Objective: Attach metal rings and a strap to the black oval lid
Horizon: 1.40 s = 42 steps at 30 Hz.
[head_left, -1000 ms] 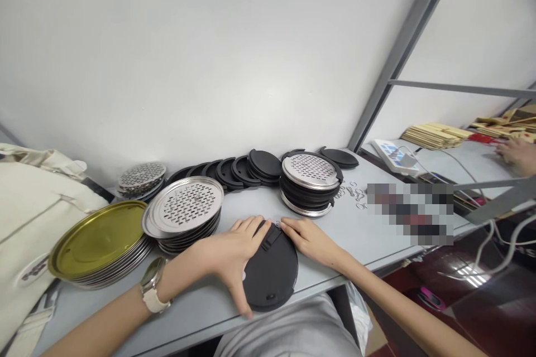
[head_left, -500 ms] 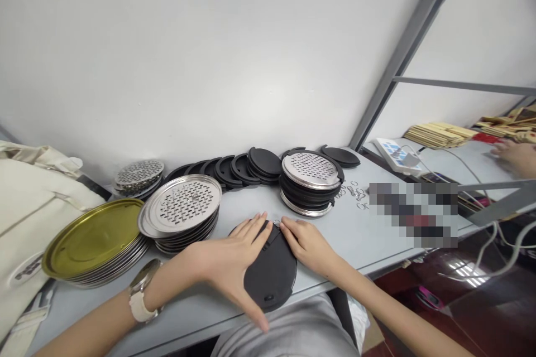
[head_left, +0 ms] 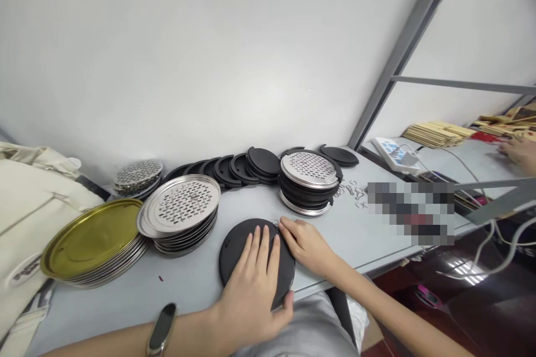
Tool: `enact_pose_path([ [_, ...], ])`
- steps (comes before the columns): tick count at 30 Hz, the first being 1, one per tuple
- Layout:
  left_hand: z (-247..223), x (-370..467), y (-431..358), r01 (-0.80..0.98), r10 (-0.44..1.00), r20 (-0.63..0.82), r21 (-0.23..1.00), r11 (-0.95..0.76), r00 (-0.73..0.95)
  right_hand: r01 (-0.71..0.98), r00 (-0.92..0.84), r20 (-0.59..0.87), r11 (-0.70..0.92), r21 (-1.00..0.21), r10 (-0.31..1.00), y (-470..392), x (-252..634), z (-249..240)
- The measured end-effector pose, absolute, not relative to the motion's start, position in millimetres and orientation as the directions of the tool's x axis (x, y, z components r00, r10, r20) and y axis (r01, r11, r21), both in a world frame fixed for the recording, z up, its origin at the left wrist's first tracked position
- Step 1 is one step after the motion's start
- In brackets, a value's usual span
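The black round lid (head_left: 234, 245) lay flat on the grey table (head_left: 355, 234), near its front edge, between the stacks of metal discs and the person's lap. Far to the left sat a stack of gold-coloured plates (head_left: 90, 237), and just beside it a stack of perforated steel discs (head_left: 181, 203). The left hand (head_left: 253, 290) rested palm-down on the lid, fingers straight and slightly spread, the thumb hooked over the near rim, pinning the lid to the table. To the right, the right hand (head_left: 307, 242) met the lid's far edge, thumb and forefinger pinched on a small metal ring (head_left: 276, 223). The step in hand seemed to be fitting that ring to the lid's rim. The next move likely called for steady downward pressure from the left hand and fine, firm fingertip work from the right. Behind stood a pile of assembled lids with steel inserts (head_left: 310, 181), with loose rings (head_left: 354, 192) to its right.
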<state>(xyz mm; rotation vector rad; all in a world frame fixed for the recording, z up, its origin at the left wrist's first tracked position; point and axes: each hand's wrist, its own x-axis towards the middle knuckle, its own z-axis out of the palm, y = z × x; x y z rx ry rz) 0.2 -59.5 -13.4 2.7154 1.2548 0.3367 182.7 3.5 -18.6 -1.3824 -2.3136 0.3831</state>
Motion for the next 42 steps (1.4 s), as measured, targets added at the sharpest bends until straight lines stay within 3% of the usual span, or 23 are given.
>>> enact_pose_path([
  [20, -19.8, 1.1, -59.5, 0.736, 0.729, 0.229, 0.071, -0.673, 0.645, 0.672, -0.461, 0.182, 0.475, -0.568, 0.869, 4.1, 187.9, -10.1],
  [26, -19.3, 1.8, -60.1, 0.743, 0.714, 0.279, 0.001, -0.669, 0.643, 0.686, -0.481, 0.169, 0.489, -0.539, 0.861, 4.4, 190.8, -12.9],
  [42, -18.0, 3.7, -59.9, 0.743, 0.712, 0.273, -0.013, -0.669, 0.647, 0.711, -0.523, 0.14, 0.521, -0.471, 0.841, 7.3, 192.2, -12.3],
])
